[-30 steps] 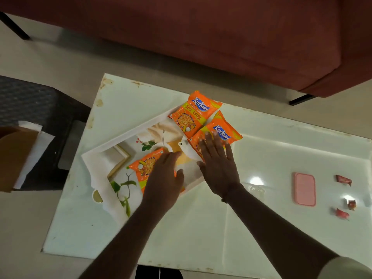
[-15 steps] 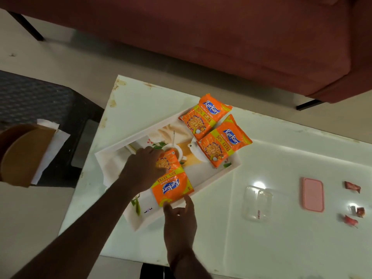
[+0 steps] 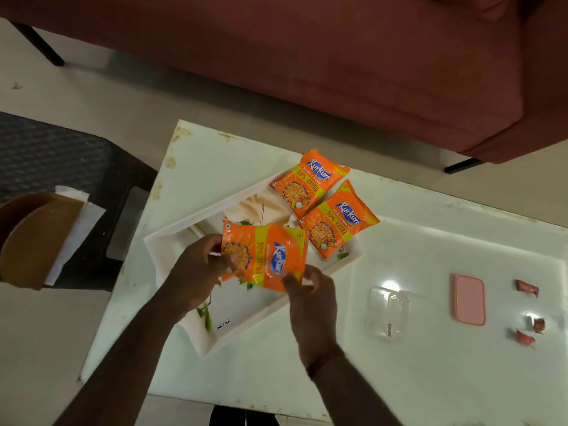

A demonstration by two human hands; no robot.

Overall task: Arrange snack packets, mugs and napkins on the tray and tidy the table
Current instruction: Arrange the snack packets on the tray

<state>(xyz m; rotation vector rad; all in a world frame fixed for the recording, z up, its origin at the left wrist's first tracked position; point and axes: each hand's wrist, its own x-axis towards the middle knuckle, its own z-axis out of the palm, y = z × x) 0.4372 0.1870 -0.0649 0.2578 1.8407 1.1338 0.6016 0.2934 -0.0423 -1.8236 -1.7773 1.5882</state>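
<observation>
Head view, our left hand [image 3: 196, 272] and right hand [image 3: 310, 299] pinch a packet [image 3: 264, 256], clear box [image 3: 388, 313], pink lid [image 3: 469, 299], white surface [image 3: 399, 382], sofa [image 3: 338, 72] beyond.

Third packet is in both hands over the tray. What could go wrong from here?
1. The held packet is only pinched at its edges by the left hand and right hand; it may slip and land askew.
2. The far packet and near packet seem to overhang the tray rim at its far corner; a nudge while setting this one down may push them onto the table.
</observation>
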